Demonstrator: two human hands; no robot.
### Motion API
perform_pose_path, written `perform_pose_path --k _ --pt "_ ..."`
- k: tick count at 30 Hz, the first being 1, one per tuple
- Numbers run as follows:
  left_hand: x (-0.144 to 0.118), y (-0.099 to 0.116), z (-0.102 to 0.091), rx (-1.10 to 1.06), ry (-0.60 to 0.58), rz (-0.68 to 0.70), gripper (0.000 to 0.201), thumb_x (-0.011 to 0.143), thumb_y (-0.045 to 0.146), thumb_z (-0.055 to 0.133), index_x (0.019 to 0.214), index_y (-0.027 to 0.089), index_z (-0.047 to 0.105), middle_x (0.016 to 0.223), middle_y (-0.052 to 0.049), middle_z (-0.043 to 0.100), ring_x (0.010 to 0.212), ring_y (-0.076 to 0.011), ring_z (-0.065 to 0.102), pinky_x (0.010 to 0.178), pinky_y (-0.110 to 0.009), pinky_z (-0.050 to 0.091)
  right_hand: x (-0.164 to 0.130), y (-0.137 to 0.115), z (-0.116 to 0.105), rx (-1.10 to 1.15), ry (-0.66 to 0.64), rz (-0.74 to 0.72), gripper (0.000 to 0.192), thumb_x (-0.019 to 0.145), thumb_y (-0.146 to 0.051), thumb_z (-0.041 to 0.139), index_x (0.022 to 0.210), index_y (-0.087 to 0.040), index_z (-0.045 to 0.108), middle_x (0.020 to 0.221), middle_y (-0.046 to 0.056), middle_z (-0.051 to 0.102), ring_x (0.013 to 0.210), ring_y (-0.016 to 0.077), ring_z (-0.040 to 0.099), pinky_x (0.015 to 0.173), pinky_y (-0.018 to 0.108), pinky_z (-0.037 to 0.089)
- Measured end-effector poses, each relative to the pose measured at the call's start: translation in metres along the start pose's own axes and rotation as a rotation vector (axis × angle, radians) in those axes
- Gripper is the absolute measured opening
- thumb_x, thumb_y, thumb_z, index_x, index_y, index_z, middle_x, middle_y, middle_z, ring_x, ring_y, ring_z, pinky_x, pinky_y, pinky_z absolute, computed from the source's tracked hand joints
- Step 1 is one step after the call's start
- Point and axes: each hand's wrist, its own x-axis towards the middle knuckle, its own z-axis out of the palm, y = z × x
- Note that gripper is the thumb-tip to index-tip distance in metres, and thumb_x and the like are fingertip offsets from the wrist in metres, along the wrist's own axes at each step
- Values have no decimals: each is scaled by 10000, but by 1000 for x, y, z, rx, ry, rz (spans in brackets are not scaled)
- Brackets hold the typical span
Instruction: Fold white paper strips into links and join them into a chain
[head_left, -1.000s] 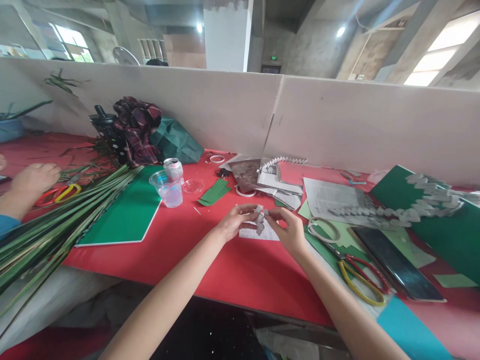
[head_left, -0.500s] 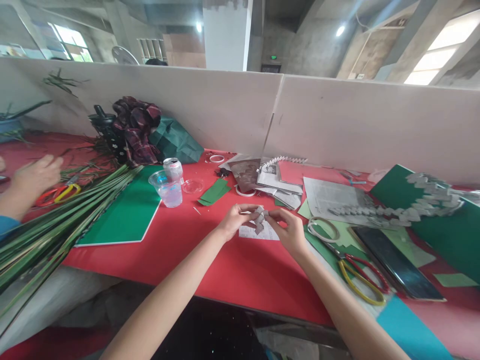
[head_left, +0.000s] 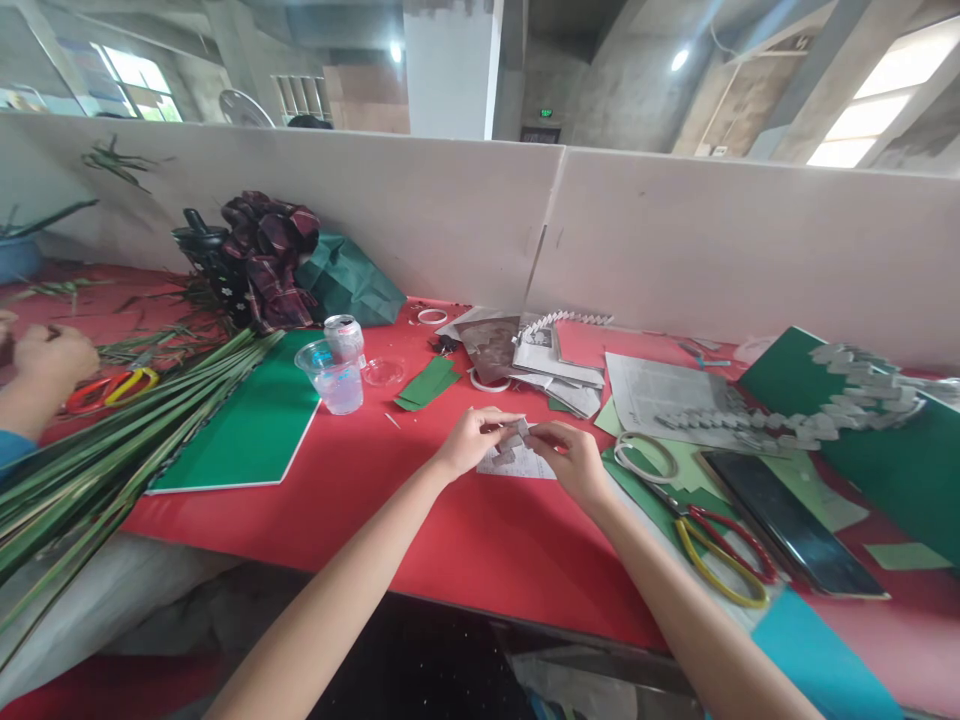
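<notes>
Between my two hands is a short folded-paper chain (head_left: 508, 447), grey-white and zigzag in shape. My left hand (head_left: 478, 438) pinches it from the left with thumb and fingers. From the right, my right hand (head_left: 571, 455) grips its upper end with fingertips pressed together. Under the chain, a printed paper sheet (head_left: 525, 467) lies flat on the red tabletop (head_left: 420, 510). A longer folded-paper chain (head_left: 817, 425) of the same kind rests at the right. The fingertips partly hide the piece.
Scissors (head_left: 720, 550), a tape roll (head_left: 646, 458) and a phone (head_left: 791, 520) lie right of my hands. A plastic cup (head_left: 339, 388) and a can (head_left: 345, 340) stand left. Long green leaves (head_left: 142, 430) cross a green board (head_left: 240, 440). Another person's hand (head_left: 52, 355) is at far left.
The paper chain has turned between my fingers; its loose end now points down and left rather than straight down. The other person's hand has shifted left and down.
</notes>
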Motion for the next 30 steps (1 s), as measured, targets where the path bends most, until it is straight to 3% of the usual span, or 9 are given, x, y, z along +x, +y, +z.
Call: perform_pose_path --k 5,12,18,22,30 --pt "-1 2 2 7 -34 28 342 767 328 673 1060 153 698 834 -39 582 621 -90 516 633 -258 466 1 2 0 13 11 14 125 776 -303 601 771 -196 665 741 45 695 685 198 632 660 313 493" --pt "1 -4 3 125 48 70 293 770 314 674 1007 147 714 897 -75 633 809 -163 603 763 -293 479 0 0 3 78 67 -1 160 807 -319 603 915 -200 605 813 41 679 736 187 637 701 304 500" --pt "1 -4 4 0 31 -13 342 747 360 691 1006 138 706 931 -86 670 717 -145 595 672 -282 486 0 -4 0 3 3 -70 205 859 -292 539 1013 -226 656 942 57 689 804 197 633 754 324 492" --pt "1 -3 4 -152 39 -120 421 692 371 742 1018 109 700 888 -101 679 660 -135 581 614 -277 476 -1 -5 0 -1 -11 -102 195 870 -306 523 956 -229 681 946 65 678 826 203 624 761 328 488" --pt "0 -2 2 -292 16 -166 435 697 337 749 1090 169 672 816 -53 637 707 -143 601 613 -258 467 1 -10 4 318 -10 107 213 793 -391 612 775 -179 605 756 42 640 693 174 599 661 304 495"
